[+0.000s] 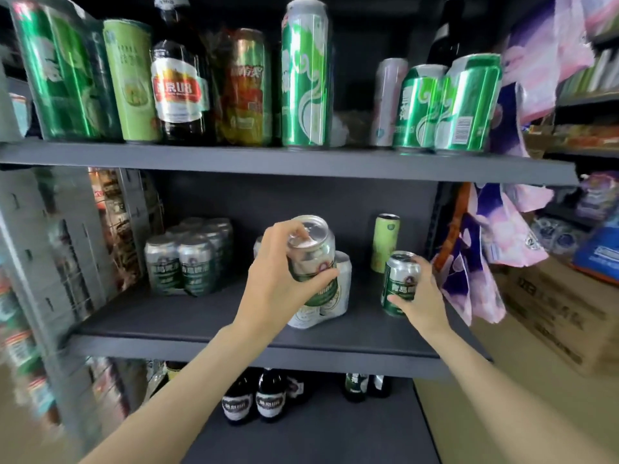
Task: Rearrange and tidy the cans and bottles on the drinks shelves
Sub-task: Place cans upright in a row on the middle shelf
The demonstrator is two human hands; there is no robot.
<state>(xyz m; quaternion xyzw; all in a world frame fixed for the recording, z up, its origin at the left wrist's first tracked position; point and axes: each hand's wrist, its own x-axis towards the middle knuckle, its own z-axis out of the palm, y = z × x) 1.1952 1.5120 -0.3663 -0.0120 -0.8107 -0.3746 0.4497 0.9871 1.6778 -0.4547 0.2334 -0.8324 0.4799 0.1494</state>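
Note:
My left hand (pixel 281 279) grips a silver and green beer can (pixel 313 252), tilted and lifted above the middle shelf (pixel 234 343). Just behind and below it stands a pack of white and green cans (pixel 335 299). My right hand (pixel 418 296) holds a second silver and green can (pixel 398 279) at the right of the same shelf. A wrapped pack of several matching cans (pixel 187 259) sits at the shelf's left. A slim pale green can (pixel 385 242) stands at the back right.
The top shelf (pixel 301 162) carries tall green cans (pixel 306 75), a brown beer bottle (pixel 179 82) and short green cans (pixel 445 102). Dark bottles (pixel 254 401) stand on the bottom shelf. Pink and purple packets (pixel 485 249) hang at the right, above a cardboard box (pixel 562 309).

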